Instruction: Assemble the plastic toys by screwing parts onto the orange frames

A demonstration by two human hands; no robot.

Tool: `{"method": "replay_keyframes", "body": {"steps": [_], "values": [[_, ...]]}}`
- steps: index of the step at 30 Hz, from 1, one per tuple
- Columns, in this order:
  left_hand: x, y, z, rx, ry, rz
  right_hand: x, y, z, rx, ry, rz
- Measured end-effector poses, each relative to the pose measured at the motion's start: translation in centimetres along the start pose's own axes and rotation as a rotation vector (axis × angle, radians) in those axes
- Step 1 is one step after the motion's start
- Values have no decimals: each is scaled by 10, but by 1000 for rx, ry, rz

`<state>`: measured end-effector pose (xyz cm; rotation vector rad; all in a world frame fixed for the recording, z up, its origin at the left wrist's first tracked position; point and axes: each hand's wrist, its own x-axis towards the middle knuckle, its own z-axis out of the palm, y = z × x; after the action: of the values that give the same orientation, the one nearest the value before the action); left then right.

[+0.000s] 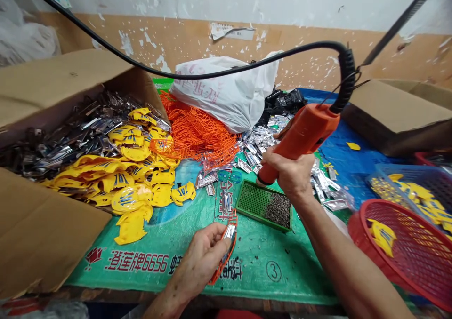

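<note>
My left hand (197, 258) is closed, pinching an orange plastic frame (219, 273) with a silver part (230, 232) lying on it, low over the green sheet. In my right hand (291, 173) is an orange electric screwdriver (300, 133), gripped around its body and tilted nose-down. Its nose hovers near the back edge of a green perforated tray (251, 197); whether it touches cannot be made out. Small dark screws (278, 209) fill the tray's right part. Another silver part (225, 200) lies just beyond my left hand.
Yellow printed parts (132, 196) spill from a cardboard box (52, 234) on the left. Orange grid pieces (201, 133) and a white bag (226, 91) stand behind. Silver parts (326, 187) and a red basket (356, 220) are at right. The screwdriver's black cable (212, 75) hangs across.
</note>
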<state>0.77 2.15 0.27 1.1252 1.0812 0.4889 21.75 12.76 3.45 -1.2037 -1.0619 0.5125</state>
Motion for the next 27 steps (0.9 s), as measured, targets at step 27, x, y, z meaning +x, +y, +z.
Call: {"method": "replay_keyframes", "body": {"steps": [27], "values": [[2,2,2,-37,71,0,-4,-7,5,19,31,9]]}}
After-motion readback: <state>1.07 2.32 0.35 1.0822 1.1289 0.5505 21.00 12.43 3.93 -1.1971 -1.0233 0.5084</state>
